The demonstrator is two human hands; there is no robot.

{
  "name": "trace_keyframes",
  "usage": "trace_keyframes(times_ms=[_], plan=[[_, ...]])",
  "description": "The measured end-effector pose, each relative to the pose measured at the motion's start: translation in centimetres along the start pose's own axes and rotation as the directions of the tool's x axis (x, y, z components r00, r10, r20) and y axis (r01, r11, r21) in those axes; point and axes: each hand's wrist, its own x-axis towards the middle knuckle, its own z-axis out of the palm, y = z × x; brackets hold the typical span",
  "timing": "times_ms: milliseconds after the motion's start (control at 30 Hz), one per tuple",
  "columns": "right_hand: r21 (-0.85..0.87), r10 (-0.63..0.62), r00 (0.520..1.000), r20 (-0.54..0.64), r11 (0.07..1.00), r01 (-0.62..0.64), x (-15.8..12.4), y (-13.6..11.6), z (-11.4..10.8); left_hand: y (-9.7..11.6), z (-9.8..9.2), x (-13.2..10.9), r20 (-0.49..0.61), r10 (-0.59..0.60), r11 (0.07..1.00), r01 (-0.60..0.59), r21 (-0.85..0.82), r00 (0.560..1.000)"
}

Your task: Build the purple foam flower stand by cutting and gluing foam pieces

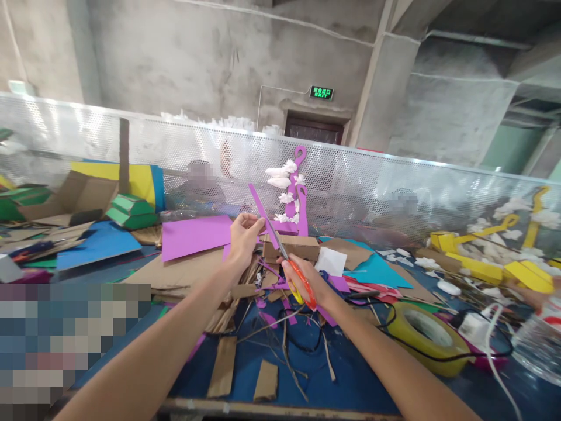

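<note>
My left hand pinches a narrow purple paper strip and holds it up above the table. My right hand grips orange-and-yellow-handled scissors, whose blades reach up to the strip near my left fingers. Both hands are over a heap of cardboard and purple scraps on the blue table. Behind them stands a purple cardboard model with white paper flowers.
A yellow tape roll and a black cable lie at right, with a plastic bottle beyond. A purple sheet, blue sheets and a green model sit at left. Yellow models stand far right. Behind a perforated metal screen sit people.
</note>
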Motion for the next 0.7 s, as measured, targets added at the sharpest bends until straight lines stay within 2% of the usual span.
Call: trace_keyframes(times_ms=[233, 700], plan=[[-0.091, -0.062, 0.997, -0.055, 0.994, 0.057, 0.00, 0.24, 0.36, -0.06, -0.01, 0.01, 0.002, -0.025, 0.999, 0.025, -0.032, 1.000], [-0.121, -0.057, 0.995, -0.084, 0.992, 0.046, 0.06, 0.57, 0.55, 0.31, 0.07, 0.00, 0.009, -0.054, 0.996, 0.054, -0.065, 0.999]])
